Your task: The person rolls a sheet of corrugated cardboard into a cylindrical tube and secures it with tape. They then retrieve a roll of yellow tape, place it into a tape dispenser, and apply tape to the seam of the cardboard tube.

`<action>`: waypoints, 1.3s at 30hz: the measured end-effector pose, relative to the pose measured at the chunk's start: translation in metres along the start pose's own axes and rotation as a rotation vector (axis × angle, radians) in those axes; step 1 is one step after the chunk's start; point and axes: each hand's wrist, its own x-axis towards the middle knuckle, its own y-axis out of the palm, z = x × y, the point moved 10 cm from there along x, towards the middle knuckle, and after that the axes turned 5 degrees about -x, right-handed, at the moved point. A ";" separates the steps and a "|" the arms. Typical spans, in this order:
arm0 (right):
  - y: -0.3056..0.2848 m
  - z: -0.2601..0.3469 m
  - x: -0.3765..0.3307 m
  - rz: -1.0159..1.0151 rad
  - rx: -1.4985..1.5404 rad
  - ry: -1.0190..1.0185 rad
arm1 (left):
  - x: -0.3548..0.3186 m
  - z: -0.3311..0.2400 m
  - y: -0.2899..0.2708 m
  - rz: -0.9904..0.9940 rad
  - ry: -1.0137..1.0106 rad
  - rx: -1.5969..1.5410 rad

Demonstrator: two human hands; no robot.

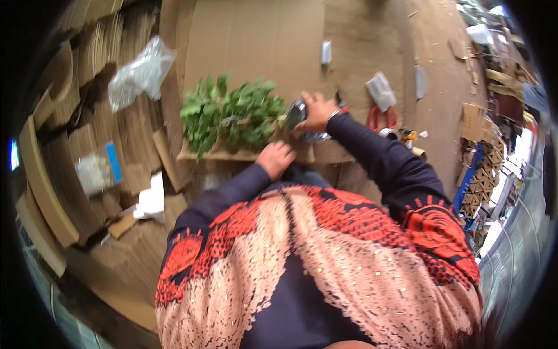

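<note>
Starting at left, find leafy green sprigs (247,107) laid on the cardboard (256,41); treat as light, soft and probably easily crushed, lifting from beneath. Next, locate left grip (276,158) by the near edge; cannot tell whether spread or pinching. Last, note right grip (317,111) curled around a dark glossy object (296,114), likely stiff and slippery; hold by the sides.

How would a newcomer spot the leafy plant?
Start at the big brown cardboard sheet in the upper middle. On its near part, left of the right hand, lies the leafy plant. Its wide clump of green leaves sets it apart from the dark object in that hand.
</note>
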 end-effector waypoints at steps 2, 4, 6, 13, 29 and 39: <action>0.005 0.007 -0.013 0.018 -0.002 -0.012 | -0.006 -0.010 0.018 0.040 -0.047 0.064; 0.010 -0.002 -0.010 0.033 -0.008 -0.004 | 0.003 -0.013 0.020 0.052 -0.068 0.035; 0.012 -0.004 -0.006 0.041 0.006 0.004 | 0.005 -0.019 0.017 0.019 -0.064 0.027; 0.008 -0.007 -0.010 0.057 0.003 0.007 | 0.016 -0.023 -0.005 -0.023 -0.035 0.077; 0.025 -0.012 0.032 0.213 0.284 -0.042 | 0.057 -0.003 -0.075 -0.212 -0.158 0.135; 0.038 -0.023 0.066 0.241 0.346 -0.192 | 0.090 0.028 -0.073 -0.051 -0.222 -0.008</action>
